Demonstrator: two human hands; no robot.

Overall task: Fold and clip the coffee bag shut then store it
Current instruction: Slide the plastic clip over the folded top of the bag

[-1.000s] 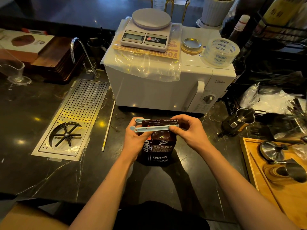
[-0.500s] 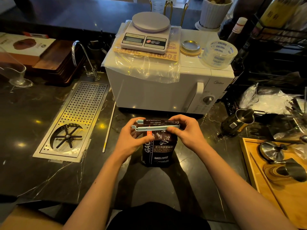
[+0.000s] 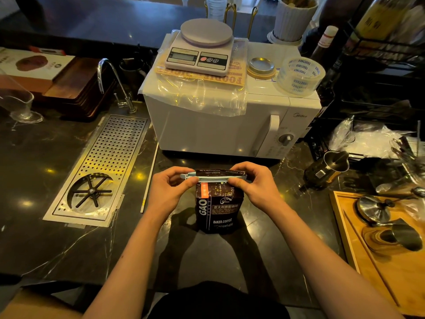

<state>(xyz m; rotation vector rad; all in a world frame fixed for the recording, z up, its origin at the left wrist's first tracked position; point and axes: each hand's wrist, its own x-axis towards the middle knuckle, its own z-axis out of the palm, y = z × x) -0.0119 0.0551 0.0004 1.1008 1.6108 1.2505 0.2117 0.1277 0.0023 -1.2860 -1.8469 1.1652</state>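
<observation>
We have the dark brown foil coffee bag point(image 3: 217, 209) standing upright on the black marbled surface point(image 3: 57, 245), just before the white microwave oven point(image 3: 230, 125). Our left hand point(image 3: 169, 192) and right hand point(image 3: 255, 187) each have a closed grip on one end of the pale blue plastic sealing clip point(image 3: 213, 177) across the folded top. We should press evenly along its length until it latches, keeping the fold flat.
</observation>
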